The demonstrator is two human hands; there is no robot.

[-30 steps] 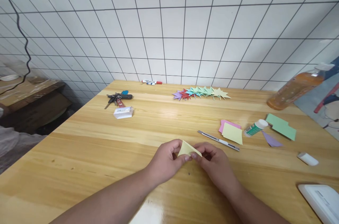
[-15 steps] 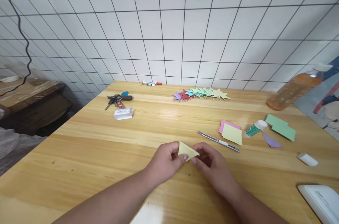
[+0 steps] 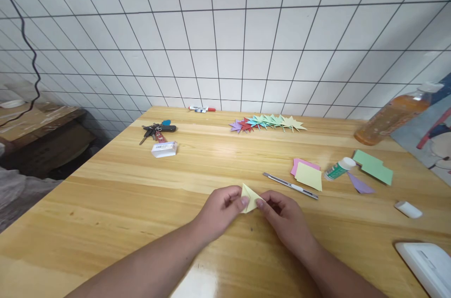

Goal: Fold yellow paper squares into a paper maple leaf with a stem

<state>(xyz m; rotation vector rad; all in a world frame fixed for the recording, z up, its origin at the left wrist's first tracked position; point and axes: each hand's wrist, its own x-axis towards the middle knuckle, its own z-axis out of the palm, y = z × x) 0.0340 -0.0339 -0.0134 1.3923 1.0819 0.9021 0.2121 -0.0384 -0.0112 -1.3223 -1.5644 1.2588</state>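
Observation:
A small piece of folded yellow paper, roughly triangular with a crease line showing, is held just above the wooden table. My left hand pinches its left side, thumb on top. At the right corner, my right hand grips it between thumb and fingers. Beyond my right hand lies a slim utility knife, set diagonally. Behind the knife are yellow paper squares on top of pink paper. A glue stick lies tilted beside them.
Folded paper stars line the back near the tiled wall. Keys, a small white box and markers lie left. At right are green paper, purple paper, an eraser, a bottle and a white device.
The yellow paper has turned a little in my fingers, and its creased face now shows. My right thumb has moved onto its right corner.

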